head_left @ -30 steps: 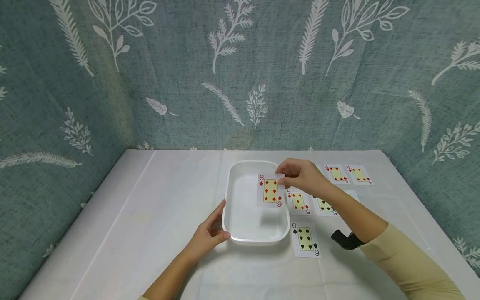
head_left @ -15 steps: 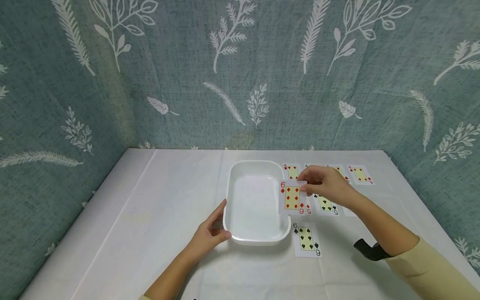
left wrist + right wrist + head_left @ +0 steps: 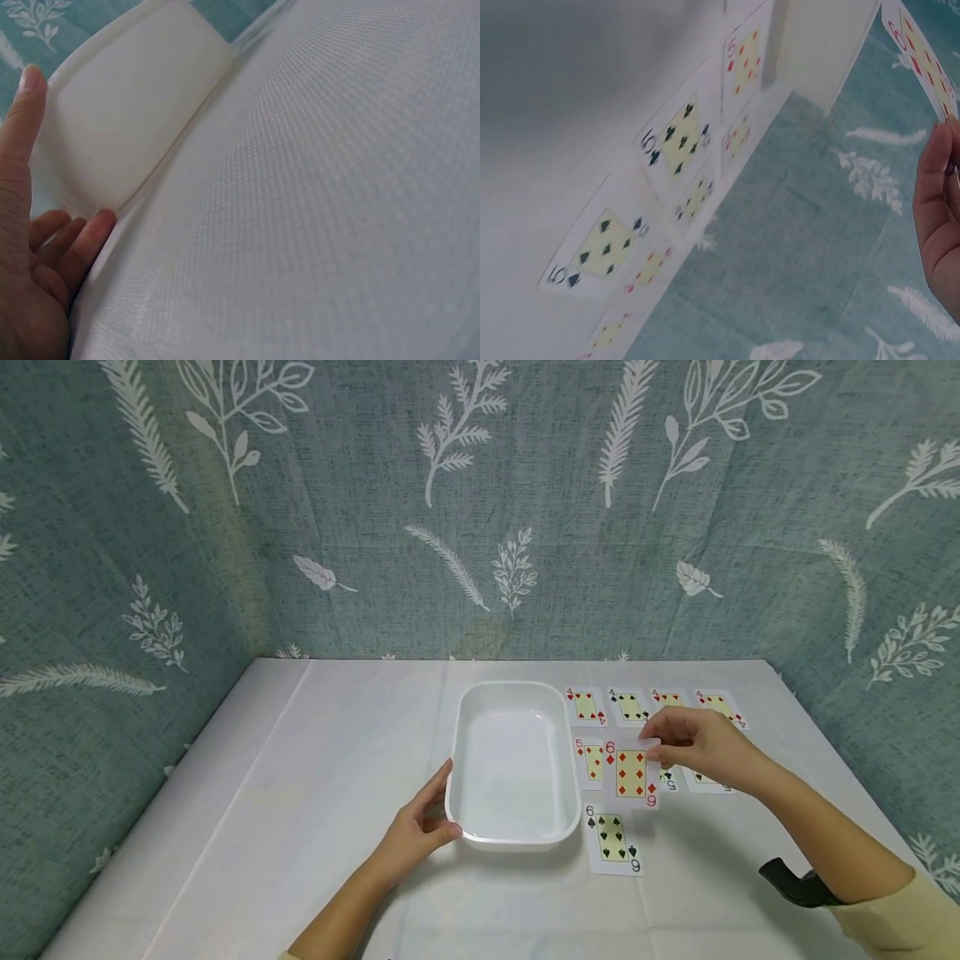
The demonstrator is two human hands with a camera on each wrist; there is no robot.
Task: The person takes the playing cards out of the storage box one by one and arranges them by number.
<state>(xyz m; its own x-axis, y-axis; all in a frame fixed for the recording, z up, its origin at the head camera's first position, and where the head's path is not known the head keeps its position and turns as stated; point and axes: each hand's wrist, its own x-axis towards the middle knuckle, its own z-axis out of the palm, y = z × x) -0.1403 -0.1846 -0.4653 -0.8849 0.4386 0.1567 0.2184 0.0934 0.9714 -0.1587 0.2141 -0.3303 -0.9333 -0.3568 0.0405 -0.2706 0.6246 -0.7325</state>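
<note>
My right hand (image 3: 705,743) pinches the six of diamonds card (image 3: 630,774) by its upper right corner. The card hangs face toward me above the row of fives, and it also shows in the right wrist view (image 3: 922,60). Behind it the five of diamonds (image 3: 588,764) is partly covered, and the five of clubs (image 3: 679,142) is mostly hidden in the head view. My left hand (image 3: 411,831) holds the near left corner of a white tray (image 3: 517,843), thumb at the front rim and fingers along the left side. No card shows inside the tray.
A row of fours, including a four of spades (image 3: 628,705) and a four of diamonds (image 3: 718,705), lies along the back right. The six of spades (image 3: 613,839) lies nearest me, right of the tray. White cloth (image 3: 322,760) covers the table; patterned teal fabric (image 3: 375,627) stands behind.
My right hand has carried the six of diamonds rightward and slightly nearer, from above the tray to above the fives. The left hand and the tray have stayed put.
</note>
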